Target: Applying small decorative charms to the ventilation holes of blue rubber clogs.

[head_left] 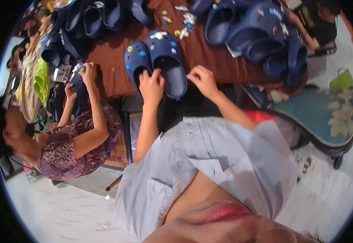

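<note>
Two navy clogs lie side by side in front of me, toes pointing away: a left clog [134,56] and a right clog [172,73]. Small colourful charms dot their toes, among them a white and yellow one on the right clog. My left hand [151,87] curls its fingers over the adjoining rims of the pair, at the right clog's inner edge. Just off the right clog's outer side, my right hand [203,82] is closed with thumb and fingertips pinched together. Anything between those fingertips is too small to make out.
Loose charms [186,26] lie beyond the clogs on the brown cloth [111,77]. More navy clogs [257,32] are piled at far right and far left [93,20]. On my left a person [83,137] handles another clog [78,77]. A teal floral-patterned surface [322,113] stands right.
</note>
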### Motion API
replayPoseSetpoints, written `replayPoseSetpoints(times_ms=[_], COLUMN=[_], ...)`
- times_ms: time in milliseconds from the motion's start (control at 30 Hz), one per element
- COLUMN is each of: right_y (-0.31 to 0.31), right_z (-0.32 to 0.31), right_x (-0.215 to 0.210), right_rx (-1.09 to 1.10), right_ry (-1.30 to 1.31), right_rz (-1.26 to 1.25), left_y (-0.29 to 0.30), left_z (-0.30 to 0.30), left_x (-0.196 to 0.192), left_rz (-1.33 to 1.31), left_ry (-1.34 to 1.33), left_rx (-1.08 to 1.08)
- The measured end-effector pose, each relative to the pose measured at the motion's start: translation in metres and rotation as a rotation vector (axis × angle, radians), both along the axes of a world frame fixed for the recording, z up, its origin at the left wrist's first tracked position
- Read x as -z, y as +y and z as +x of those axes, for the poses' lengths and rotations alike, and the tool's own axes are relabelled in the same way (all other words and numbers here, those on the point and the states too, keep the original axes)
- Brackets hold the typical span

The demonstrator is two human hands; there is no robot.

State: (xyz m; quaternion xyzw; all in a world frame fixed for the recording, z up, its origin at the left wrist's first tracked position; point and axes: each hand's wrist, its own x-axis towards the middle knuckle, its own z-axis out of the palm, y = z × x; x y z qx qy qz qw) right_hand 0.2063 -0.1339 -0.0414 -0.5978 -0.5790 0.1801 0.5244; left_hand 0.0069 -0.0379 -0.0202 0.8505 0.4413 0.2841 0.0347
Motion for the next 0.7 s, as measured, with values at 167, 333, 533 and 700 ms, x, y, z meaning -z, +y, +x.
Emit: replayPoseSetpoints(times_ms=[167, 333, 533, 700], right_y=[0.004, -0.006, -0.016, -0.020], right_z=[-0.011, -0.013, -0.016, -0.018], right_x=[-0.007, -0.002, -0.001, -0.012], right_rx=[0.014, 0.031, 0.013, 0.046], right_ry=[0.115, 0.131, 0.144, 0.153], right_rz=[-0.081, -0.108, -0.082, -0.087], left_y=[0.005, 0.009, 0.007, 0.001], left_z=[-0.004, -0.001, -0.004, -0.003], left_x=[0.005, 0.012, 0.015, 0.012], left_rz=[0.042, 0.009, 0.004, -0.012], left_ry=[-0.052, -0.035, -0.066, -0.099], left_rx=[-0.027, -0.023, -0.028, -0.045])
